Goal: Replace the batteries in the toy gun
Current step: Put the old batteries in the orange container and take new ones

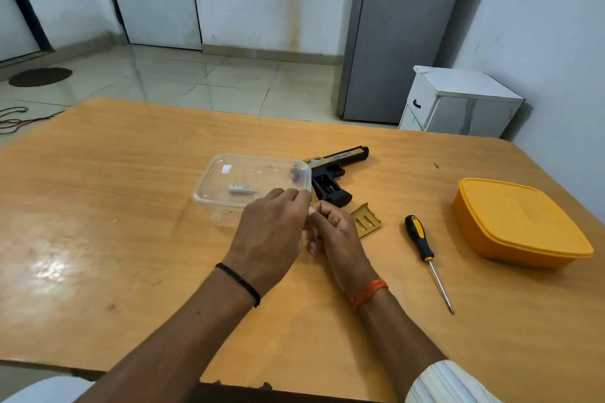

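The black-and-yellow toy gun (330, 173) lies on its side on the wooden table (131, 190), its grip's battery bay open. Its yellow cover (366, 220) lies loose just in front of it. My left hand (271, 232) and right hand (337, 232) meet in front of the gun, fingers curled, fingertips together on a small pale thing (309, 211) that is mostly hidden. A clear plastic tub (209, 186) behind my left hand holds a grey-white battery (240, 189) and a few small dark parts (295, 173).
A black-and-yellow screwdriver (420, 240) lies to the right of my hands, tip toward me. A closed yellow box (520, 222) stands near the table's right edge. A white cabinet (458, 101) stands beyond the far right corner.
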